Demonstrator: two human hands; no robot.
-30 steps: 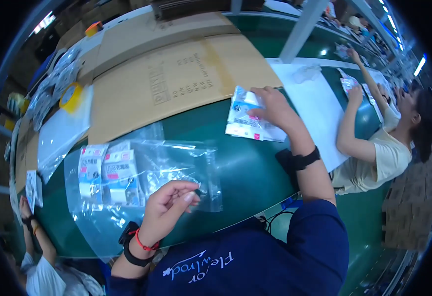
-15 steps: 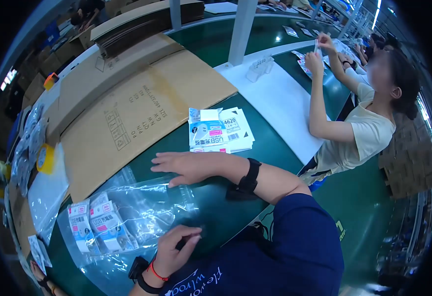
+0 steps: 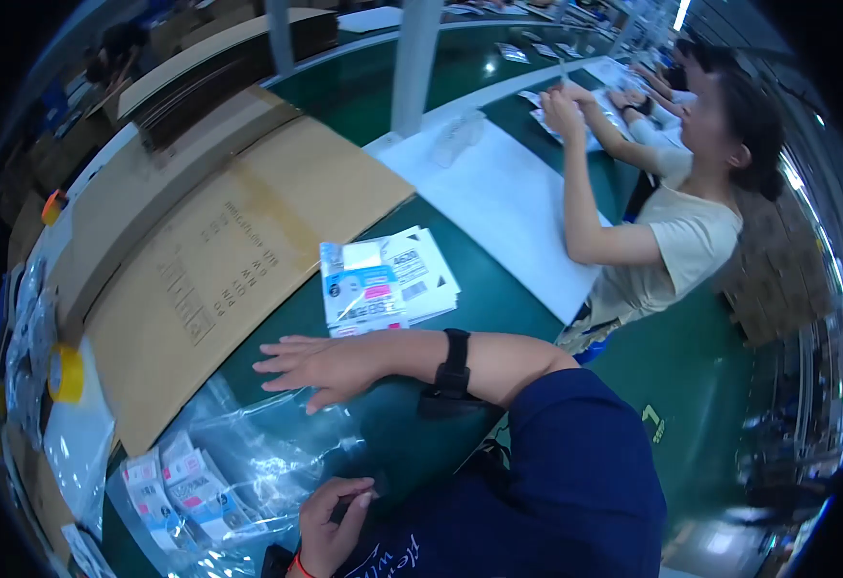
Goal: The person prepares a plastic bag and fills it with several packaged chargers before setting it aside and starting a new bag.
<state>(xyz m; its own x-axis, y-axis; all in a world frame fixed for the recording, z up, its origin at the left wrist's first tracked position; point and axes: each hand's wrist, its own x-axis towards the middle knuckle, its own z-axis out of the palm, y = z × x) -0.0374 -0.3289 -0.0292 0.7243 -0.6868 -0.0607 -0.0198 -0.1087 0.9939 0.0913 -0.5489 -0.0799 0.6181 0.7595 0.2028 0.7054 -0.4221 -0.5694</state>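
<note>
My right hand [image 3: 313,371] lies palm down with its fingers spread, at the far edge of a clear plastic bag [image 3: 277,448] on the green table. Inside the bag's left end are several white and blue printed packets [image 3: 195,491]. My left hand [image 3: 333,525] is near the bag's lower right side, its fingers curled toward the thumb. Whatever those fingertips pinch, if anything, is too small to make out. Just beyond my right forearm is a stack of blue and white packets [image 3: 359,279], with white printed labels [image 3: 426,275] beside it.
A flattened brown carton [image 3: 238,231] covers the table's far left. Yellow tape [image 3: 67,374] and clear bags [image 3: 31,337] are at the left rim. A white sheet [image 3: 498,202] bearing a clear plastic tray [image 3: 458,137] leads to a co-worker [image 3: 672,212] at right.
The whole view has shifted, so the table sits lower and further left. My hands keep nearly the same places by the bag. The co-worker's raised hands have come down and closer together.
</note>
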